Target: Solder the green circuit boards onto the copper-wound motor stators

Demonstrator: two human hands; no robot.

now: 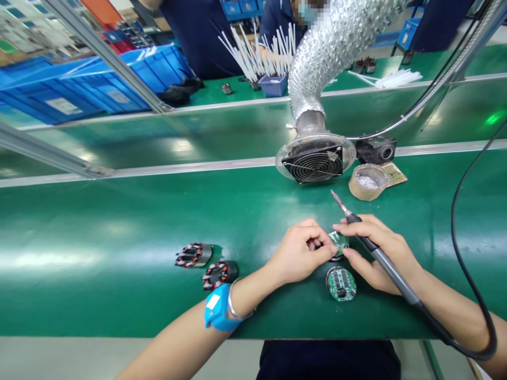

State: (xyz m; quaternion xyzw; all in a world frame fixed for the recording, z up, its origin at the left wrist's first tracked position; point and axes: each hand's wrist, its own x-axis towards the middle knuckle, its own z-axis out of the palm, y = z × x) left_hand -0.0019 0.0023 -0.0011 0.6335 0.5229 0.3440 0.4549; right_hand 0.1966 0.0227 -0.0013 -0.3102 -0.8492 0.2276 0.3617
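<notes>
On the green bench mat [119, 221], lower centre of the frame, a small round circuit board [339, 241] is pinched between the left hand [301, 253] and the right hand [376, 253]. The right hand also grips a soldering iron [380, 258], tip raised away. This seems a positioning step before soldering; next the tip must come down onto the board. A second board [341, 283] lies just below.

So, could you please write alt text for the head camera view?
Both hands pinch a small round circuit board over a green bench; the right hand also carries a soldering iron. A second board and two wound stators lie nearby.
</notes>
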